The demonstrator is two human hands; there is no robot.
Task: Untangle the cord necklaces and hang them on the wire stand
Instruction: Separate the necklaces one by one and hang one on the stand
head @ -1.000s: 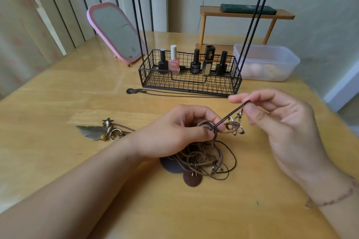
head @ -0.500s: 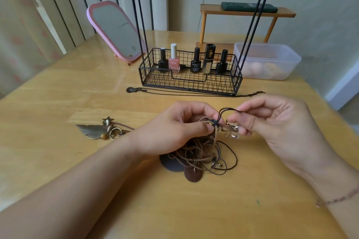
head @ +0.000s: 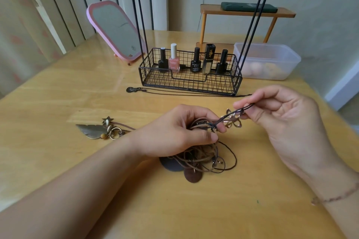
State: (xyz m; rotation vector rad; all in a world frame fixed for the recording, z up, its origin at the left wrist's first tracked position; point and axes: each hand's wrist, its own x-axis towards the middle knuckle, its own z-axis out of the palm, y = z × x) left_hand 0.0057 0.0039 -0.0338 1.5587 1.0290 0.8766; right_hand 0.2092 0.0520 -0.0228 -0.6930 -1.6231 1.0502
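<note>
A tangle of brown cord necklaces (head: pixel 206 158) with round leather discs lies on the wooden table at the centre. My left hand (head: pixel 174 134) grips the top of the tangle and pinches a black knot. My right hand (head: pixel 279 114) pinches the black cord (head: pixel 232 113) of a necklace with a gold flower pendant (head: pixel 234 121), and the cord runs taut between both hands. A feather pendant (head: pixel 93 131) on a brown cord lies to the left. The black wire stand (head: pixel 190 81) rises behind, its basket base on the table and its rods running out of view at the top.
Several nail polish bottles (head: pixel 195 60) stand in the stand's basket. A thin chain necklace (head: pixel 174 92) lies in front of it. A pink mirror (head: pixel 114 29) leans at the back left, a clear plastic box (head: pixel 267 60) and a small wooden shelf (head: pixel 246 12) at the back right.
My right hand has moved up and to the right, drawing the black cord taut again after coming close to the left hand. The left hand stays on the tangle.
</note>
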